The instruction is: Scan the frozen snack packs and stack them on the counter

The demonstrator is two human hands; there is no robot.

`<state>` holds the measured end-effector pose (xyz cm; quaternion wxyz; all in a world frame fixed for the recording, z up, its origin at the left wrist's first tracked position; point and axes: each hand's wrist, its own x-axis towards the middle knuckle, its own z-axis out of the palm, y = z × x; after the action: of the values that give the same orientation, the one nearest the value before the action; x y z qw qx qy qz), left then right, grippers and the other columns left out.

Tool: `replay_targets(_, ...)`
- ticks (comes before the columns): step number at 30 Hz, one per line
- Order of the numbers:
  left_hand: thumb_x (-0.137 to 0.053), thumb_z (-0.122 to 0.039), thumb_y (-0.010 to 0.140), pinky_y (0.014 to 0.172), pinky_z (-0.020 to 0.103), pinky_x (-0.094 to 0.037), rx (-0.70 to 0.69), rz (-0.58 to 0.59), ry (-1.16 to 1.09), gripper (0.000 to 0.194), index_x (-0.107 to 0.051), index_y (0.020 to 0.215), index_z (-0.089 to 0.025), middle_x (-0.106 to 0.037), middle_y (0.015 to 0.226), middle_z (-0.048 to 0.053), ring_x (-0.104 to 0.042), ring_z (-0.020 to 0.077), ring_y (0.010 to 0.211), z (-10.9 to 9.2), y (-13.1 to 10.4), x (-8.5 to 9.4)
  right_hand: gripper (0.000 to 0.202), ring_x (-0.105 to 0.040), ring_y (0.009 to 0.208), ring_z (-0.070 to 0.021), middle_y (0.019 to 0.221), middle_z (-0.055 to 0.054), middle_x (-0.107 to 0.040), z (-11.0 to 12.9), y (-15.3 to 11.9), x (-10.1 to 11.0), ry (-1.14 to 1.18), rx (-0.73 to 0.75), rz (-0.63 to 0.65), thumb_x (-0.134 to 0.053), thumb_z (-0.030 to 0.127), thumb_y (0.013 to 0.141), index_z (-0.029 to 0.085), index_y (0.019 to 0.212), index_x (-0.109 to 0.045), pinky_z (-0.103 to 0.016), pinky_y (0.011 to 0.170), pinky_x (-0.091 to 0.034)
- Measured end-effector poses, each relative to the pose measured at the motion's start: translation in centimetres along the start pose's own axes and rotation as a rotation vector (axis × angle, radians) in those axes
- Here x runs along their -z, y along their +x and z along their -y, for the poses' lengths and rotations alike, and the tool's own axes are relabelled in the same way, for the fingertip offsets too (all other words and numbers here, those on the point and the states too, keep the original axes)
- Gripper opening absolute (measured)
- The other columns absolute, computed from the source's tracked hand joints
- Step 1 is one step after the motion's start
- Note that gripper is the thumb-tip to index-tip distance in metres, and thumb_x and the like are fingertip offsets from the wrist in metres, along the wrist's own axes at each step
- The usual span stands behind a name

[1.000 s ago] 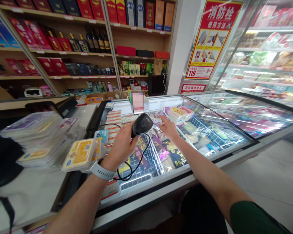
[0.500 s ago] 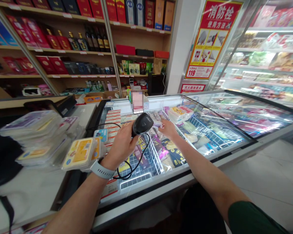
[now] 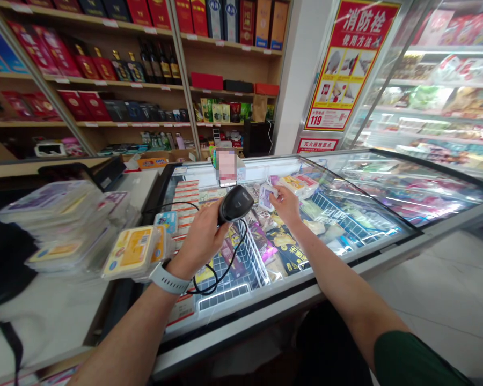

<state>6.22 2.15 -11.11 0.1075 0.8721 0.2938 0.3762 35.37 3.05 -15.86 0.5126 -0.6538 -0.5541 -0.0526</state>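
Note:
A black handheld scanner [image 3: 236, 203] is gripped in my left hand [image 3: 200, 233], its head pointing up and right over the glass-topped freezer [image 3: 241, 321]. The scanner's black cable [image 3: 213, 292] loops below that hand. Just right of the scanner, my right hand [image 3: 286, 206] pinches a small white and purple packet [image 3: 267, 197] by its right edge. The packet and scanner are apart. Behind them a phone [image 3: 227, 169] stands upright on the freezer, its screen partly blurred.
Stacked clear plastic boxes [image 3: 60, 206] and yellow-labelled packs [image 3: 129, 252] sit on the counter [image 3: 64, 316] at left. Wire baskets [image 3: 249, 262] of packaged goods show under the glass. Shelves [image 3: 121, 83] of bottles and boxes line the back.
My right hand has moved slightly right and up, turning the packet so that its face shows more. My left hand and the scanner have hardly moved.

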Motion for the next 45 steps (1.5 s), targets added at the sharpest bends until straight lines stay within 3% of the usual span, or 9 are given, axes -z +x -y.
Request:
replay_targets(3,-0.055,-0.023,0.093,0.107,0.052,-0.046,0.004,0.004,-0.003,0.05,-0.045,0.14,-0.013,-0.062,0.134,0.017,-0.057,0.0325,0.125,-0.1,0.0,0.0,0.033,-0.064,0.076,-0.0199,0.097,-0.008,-0.073,0.1,-0.2,-0.2,-0.062,0.027,0.054,-0.054,0.033,0.083,0.017,0.108,-0.069,-0.033,0.079,-0.051)
replay_targets(6,-0.055,-0.022,0.092,0.107,0.053,-0.045,0.007,0.007,-0.007,0.051,-0.044,0.141,-0.013,-0.062,0.133,0.017,-0.057,0.0326,0.125,-0.1,0.0,0.0,0.034,-0.066,0.079,-0.0212,0.094,-0.006,-0.074,-0.3,-0.5,-0.9,-0.117,-0.036,0.131,-0.057,0.031,0.083,0.017,0.112,-0.066,-0.032,0.077,-0.05)
replay_targets(13,-0.055,-0.022,0.092,0.108,0.052,-0.045,0.016,0.012,-0.004,0.051,-0.045,0.141,-0.014,-0.062,0.134,0.016,-0.057,0.0323,0.126,0.1,-0.1,-0.2,0.026,-0.07,0.086,-0.0267,0.091,-0.01,-0.075,-1.0,-0.7,-1.6,-0.401,-0.175,0.378,-0.063,0.031,0.083,0.017,0.104,-0.067,-0.031,0.073,-0.049)
replay_targets(18,-0.057,-0.021,0.091,0.108,0.053,-0.045,0.009,0.005,0.0,0.055,-0.043,0.143,-0.016,-0.062,0.135,0.015,-0.057,0.0321,0.125,0.4,-0.1,-0.2,0.026,-0.069,0.086,-0.0248,0.095,-0.007,-0.075,-1.2,-0.5,-1.2,-0.301,-0.166,0.253,-0.058,0.033,0.087,0.02,0.109,-0.065,-0.031,0.075,-0.049)
replay_targets(27,-0.056,-0.021,0.091,0.108,0.054,-0.045,-0.002,0.008,-0.014,0.054,-0.043,0.143,-0.016,-0.061,0.136,0.016,-0.057,0.0319,0.127,0.6,0.0,-0.2,0.022,-0.067,0.07,-0.0193,0.075,0.001,-0.072,-1.4,0.0,-0.8,0.014,-0.228,0.065,-0.065,0.037,0.078,0.02,0.091,-0.069,-0.03,0.072,-0.05)
replay_targets(38,-0.055,-0.019,0.089,0.106,0.053,-0.047,0.031,0.021,0.004,0.05,-0.047,0.138,-0.012,-0.063,0.132,0.018,-0.058,0.0328,0.124,-0.1,0.2,0.1,0.039,-0.068,0.073,-0.0226,0.088,-0.007,-0.075,-1.3,0.2,-0.7,0.063,-0.192,0.053,-0.055,0.036,0.084,0.015,0.111,-0.072,-0.036,0.077,-0.054)
replay_targets(45,-0.054,-0.02,0.09,0.107,0.053,-0.045,0.028,0.019,-0.006,0.05,-0.047,0.139,-0.014,-0.063,0.133,0.016,-0.058,0.032,0.124,0.0,0.2,0.1,0.037,-0.068,0.074,-0.0213,0.094,-0.007,-0.076,-1.7,0.2,-1.0,0.073,-0.17,0.046,-0.055,0.035,0.085,0.017,0.113,-0.071,-0.036,0.078,-0.056)
